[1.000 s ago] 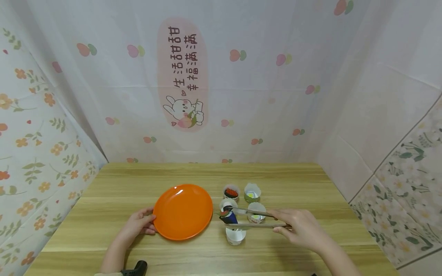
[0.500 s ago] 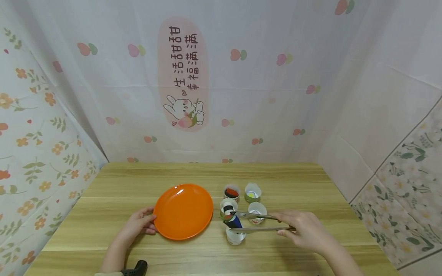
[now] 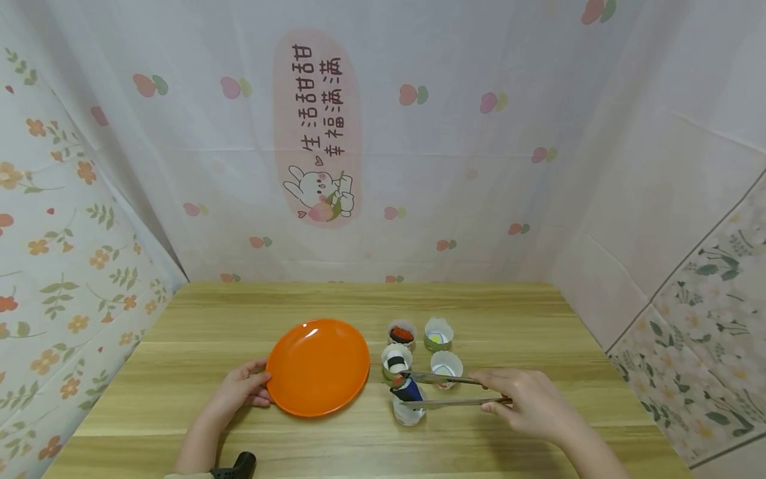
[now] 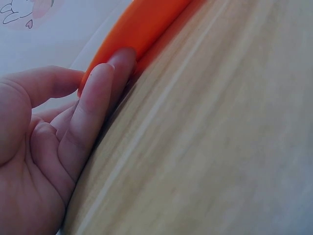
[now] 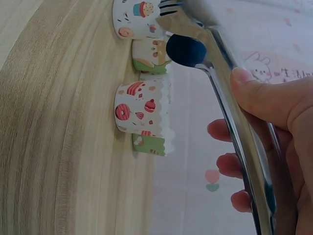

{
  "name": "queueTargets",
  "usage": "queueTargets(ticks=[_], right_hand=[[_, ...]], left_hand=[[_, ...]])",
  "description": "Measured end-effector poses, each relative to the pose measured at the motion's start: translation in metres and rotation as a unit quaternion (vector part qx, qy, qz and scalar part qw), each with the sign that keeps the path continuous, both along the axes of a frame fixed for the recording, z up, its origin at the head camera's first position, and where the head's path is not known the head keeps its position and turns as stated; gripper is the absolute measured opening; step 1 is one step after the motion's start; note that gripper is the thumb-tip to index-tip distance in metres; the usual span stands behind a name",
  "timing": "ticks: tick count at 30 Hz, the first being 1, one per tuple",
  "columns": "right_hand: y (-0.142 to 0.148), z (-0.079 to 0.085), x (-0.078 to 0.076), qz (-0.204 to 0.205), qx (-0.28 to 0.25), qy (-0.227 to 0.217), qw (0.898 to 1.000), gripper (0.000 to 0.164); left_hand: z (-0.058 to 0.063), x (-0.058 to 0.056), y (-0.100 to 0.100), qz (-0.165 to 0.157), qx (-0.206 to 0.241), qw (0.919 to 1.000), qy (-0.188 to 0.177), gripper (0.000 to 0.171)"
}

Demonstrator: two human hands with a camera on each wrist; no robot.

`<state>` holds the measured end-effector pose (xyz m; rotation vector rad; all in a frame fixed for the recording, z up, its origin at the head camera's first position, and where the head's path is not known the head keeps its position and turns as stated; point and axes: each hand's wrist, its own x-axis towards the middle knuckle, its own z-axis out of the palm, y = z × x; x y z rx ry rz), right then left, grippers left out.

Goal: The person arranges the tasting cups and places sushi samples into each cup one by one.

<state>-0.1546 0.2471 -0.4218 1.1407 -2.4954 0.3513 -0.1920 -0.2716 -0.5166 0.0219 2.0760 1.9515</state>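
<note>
In the head view my left hand [image 3: 244, 386] pinches the left rim of an orange plate [image 3: 317, 369], thumb and fingers on its edge. My right hand [image 3: 526, 402] grips metal tongs [image 3: 463, 402], whose one tip has fork-like tines [image 5: 169, 7] in the right wrist view. Between the tong tips is a dark-wrapped sushi roll [image 3: 409, 391], tilted, with red and green at its end. The roll is right at the mouth of the front paper cup [image 3: 409, 416], overlapping it. Its dark blue side [image 5: 186, 51] also shows from the right wrist.
Just behind, a paper cup [image 3: 386, 370] holds a white sushi piece with a black band [image 3: 396, 363]. A red-topped piece [image 3: 401, 334] sits in the back left cup. A green cup [image 3: 437, 345] and a red-patterned cup [image 3: 453, 364] stand to the right. A patterned curtain [image 3: 467, 199] hangs behind the table.
The tongs and sushi roll have moved toward me and slightly right, from over the banded piece's cup to the front cup. My left hand and the plate stay put.
</note>
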Motion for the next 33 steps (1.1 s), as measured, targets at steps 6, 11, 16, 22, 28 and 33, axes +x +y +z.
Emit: queueTargets(ticks=[6, 11, 16, 22, 28, 33], right_hand=[[-0.0001, -0.0018, -0.0002, -0.005, 0.008, 0.000, 1.000, 0.048], [-0.0001, -0.0044, 0.0000, -0.007, 0.020, -0.002, 1.000, 0.051], [0.0000, -0.0056, 0.0010, -0.011, 0.021, -0.009, 1.000, 0.050], [-0.0011, -0.0063, 0.0024, -0.019, 0.022, -0.019, 0.999, 0.050], [-0.0011, -0.0082, 0.0030, -0.033, 0.018, -0.026, 0.999, 0.051], [-0.0004, -0.0078, 0.0030, -0.034, 0.001, -0.039, 0.999, 0.050]], left_hand=[[0.0001, 0.0002, 0.0002, 0.001, -0.003, 1.0000, 0.000, 0.058], [-0.0007, 0.0000, -0.0001, 0.000, -0.001, 1.0000, -0.001, 0.059], [-0.0014, -0.0004, -0.0005, -0.002, 0.001, 1.0000, 0.002, 0.059], [-0.0013, -0.0003, -0.0005, -0.004, 0.003, 1.0000, 0.004, 0.059], [-0.0013, 0.0000, -0.0002, -0.003, 0.002, 1.0000, 0.002, 0.059], [-0.0016, -0.0004, -0.0002, -0.003, 0.002, 1.0000, 0.002, 0.059]])
